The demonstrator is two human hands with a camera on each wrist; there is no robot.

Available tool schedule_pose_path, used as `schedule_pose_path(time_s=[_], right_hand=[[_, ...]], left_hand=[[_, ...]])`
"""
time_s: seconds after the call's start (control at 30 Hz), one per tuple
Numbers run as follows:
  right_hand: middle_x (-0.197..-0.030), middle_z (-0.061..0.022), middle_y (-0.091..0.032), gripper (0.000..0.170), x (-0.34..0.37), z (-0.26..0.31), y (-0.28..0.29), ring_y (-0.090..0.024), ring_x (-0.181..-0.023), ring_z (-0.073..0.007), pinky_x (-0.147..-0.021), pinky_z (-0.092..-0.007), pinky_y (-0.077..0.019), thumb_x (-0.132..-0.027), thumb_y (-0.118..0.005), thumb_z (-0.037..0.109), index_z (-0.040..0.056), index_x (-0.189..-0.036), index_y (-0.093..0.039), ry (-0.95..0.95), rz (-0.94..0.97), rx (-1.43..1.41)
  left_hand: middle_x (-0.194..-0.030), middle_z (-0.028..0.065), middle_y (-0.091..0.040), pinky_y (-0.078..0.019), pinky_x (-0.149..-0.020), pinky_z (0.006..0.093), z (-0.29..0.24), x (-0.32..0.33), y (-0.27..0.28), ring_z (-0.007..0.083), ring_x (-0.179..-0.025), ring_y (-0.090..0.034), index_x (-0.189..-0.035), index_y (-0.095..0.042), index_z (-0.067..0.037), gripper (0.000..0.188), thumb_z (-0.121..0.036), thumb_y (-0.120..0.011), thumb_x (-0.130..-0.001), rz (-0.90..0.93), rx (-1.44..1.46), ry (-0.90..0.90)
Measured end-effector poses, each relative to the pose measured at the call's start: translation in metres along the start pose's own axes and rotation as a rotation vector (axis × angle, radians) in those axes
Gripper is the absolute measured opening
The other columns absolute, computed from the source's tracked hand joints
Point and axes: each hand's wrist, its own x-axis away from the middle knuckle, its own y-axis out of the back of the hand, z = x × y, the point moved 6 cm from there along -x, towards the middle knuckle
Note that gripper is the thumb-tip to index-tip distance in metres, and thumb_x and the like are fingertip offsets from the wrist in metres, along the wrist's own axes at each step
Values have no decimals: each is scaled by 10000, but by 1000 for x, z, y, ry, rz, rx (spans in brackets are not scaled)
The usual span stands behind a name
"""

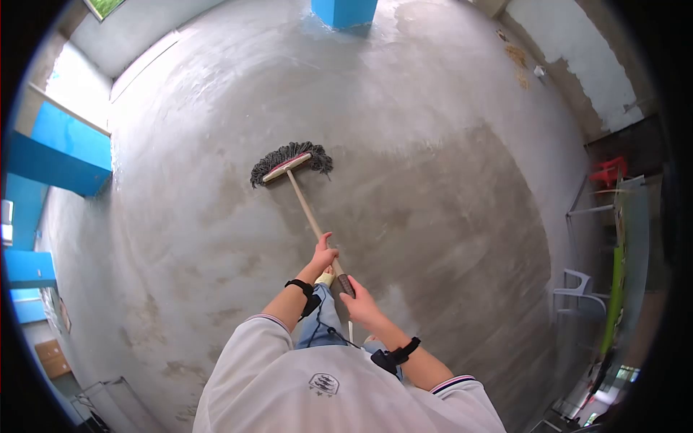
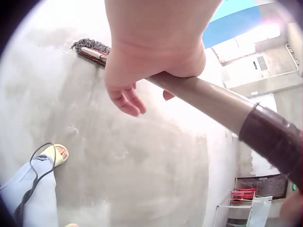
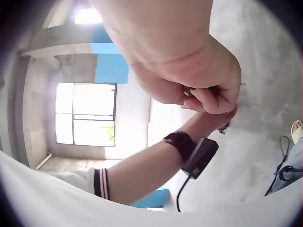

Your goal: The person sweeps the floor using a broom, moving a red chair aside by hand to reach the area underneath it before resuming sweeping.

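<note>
On my feed, left hand curls round the mop handle, right hand grips its end; mop head sits beyond the fingers. Looks partway: floor right of fingers dark, likely mopped; paler left and ahead probably remains.

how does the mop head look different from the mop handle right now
The mop head is dark grey and stringy, while the mop handle is smooth and tan, with a dark brown grip. The mop head lies spread on the floor; the mop handle slants up to the left hand and right hand. Both belong to one mop.
</note>
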Motion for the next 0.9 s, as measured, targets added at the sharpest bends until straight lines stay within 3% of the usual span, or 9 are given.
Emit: schedule_pose_path(time_s=[0.07,0.17,0.4,0.53,0.6,0.63,0.7,0.8,0.9], right_hand=[[-713,4,-469,570,14,11,18,-350,-435,-70,-365,-248,-283,-896,-537,117,136,-1420,-315,-144,104,-282],[-709,5,-445,539,42,4,50,-316,-414,-62,-360,-244,-249,-902,-525,102,132,-1405,-333,-247,132,-399],[-715,13,-434,564,141,-47,124,-292,-428,-48,-378,-234,-233,-904,-509,79,149,-1425,-307,-306,104,-426],[-752,6,-482,575,215,-140,189,-354,-465,-68,-417,-243,-313,-895,-513,74,136,-1432,-316,-209,89,-230],[-775,-49,-543,560,248,-193,236,-450,-536,-115,-520,-274,-421,-863,-556,107,91,-1395,-382,52,10,84],[-775,-49,-543,560,273,-216,253,-450,-536,-115,-520,-274,-421,-863,-556,107,91,-1395,-382,46,0,60],[-804,-151,-620,544,330,-253,288,-597,-643,-221,-651,-328,-481,-819,-601,163,86,-1337,-455,-26,-139,320],[-835,-216,-632,504,419,-261,315,-643,-757,-330,-678,-378,-492,-793,-630,211,113,-1276,-526,-237,-264,534],[-870,-203,-641,456,477,-294,318,-616,-814,-377,-677,-404,-493,-786,-649,238,151,-1228,-579,-287,-291,547]], left_hand=[[-1128,242,-479,-476,-825,388,-5,5,-14,350,-1029,-510,-1281,-444,-180,672,-122,-628,-638,13,-72,-8],[-1076,234,-458,-451,-866,382,-20,30,-54,355,-1003,-479,-1234,-477,-187,625,-111,-624,-631,81,-90,64],[-1085,230,-390,-473,-826,408,-8,112,-168,344,-979,-451,-1100,-543,-181,458,-110,-611,-652,180,-108,31],[-1068,240,-428,-517,-711,420,31,193,-264,356,-922,-506,-1049,-533,-136,364,-145,-602,-692,238,-37,135],[-1018,238,-481,-519,-699,415,60,238,-325,355,-898,-540,-1041,-527,-118,349,-163,-597,-702,284,-141,165],[-967,236,-534,-522,-687,410,67,256,-350,355,-873,-575,-1032,-521,-99,338,-180,-592,-711,324,-222,173],[-828,209,-610,-524,-655,405,88,305,-398,334,-770,-634,-991,-518,-68,316,-243,-573,-733,371,-379,130],[-788,170,-645,-537,-596,391,82,394,-443,297,-648,-655,-946,-553,-42,335,-304,-545,-737,610,-495,251],[-797,151,-655,-543,-565,375,87,461,-466,286,-621,-660,-908,-594,-34,339,-320,-538,-734,794,-579,275]])
